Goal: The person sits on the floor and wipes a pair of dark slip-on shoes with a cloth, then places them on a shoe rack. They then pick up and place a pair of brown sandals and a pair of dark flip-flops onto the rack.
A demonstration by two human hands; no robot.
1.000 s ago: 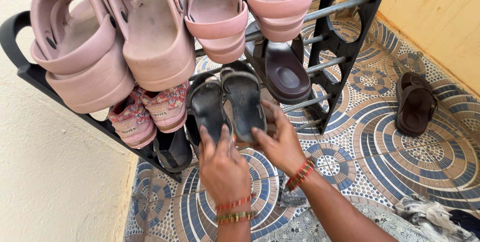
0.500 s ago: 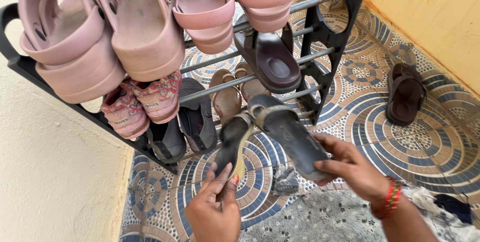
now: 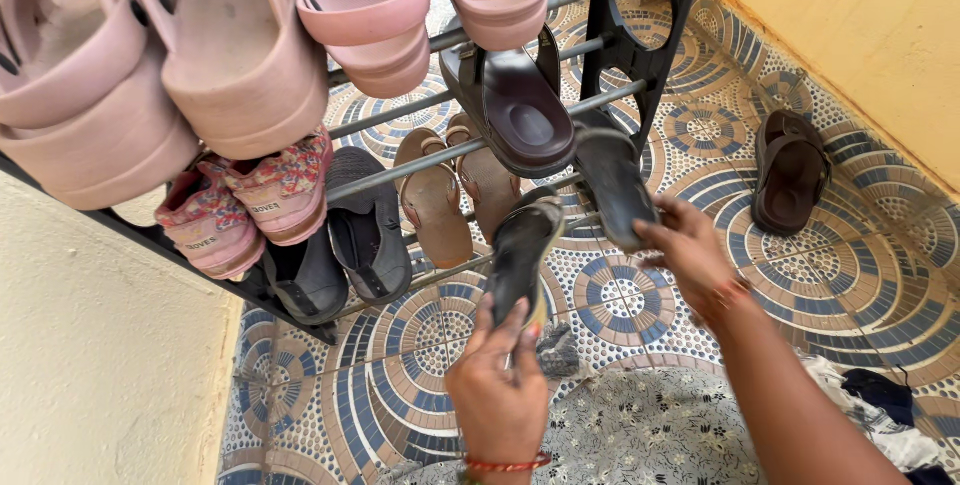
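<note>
— Both hands are busy, see: the left hand pinches the heel of one black sandal, toe pointing up toward twelve o'clock, and the right hand grips the other black sandal at about one o'clock, just beside the rack's end panel.

— Which stage would you call it?

— Both sandals look clear of the shoe rack, held in the air over the patterned tile floor. Any next move needs care.

— What crowds them?

— A dark brown slipper juts off the bar right above them, tan sandals sit at eleven o'clock, pink clogs hang higher. A lone brown sandal lies on the floor at three o'clock.
</note>
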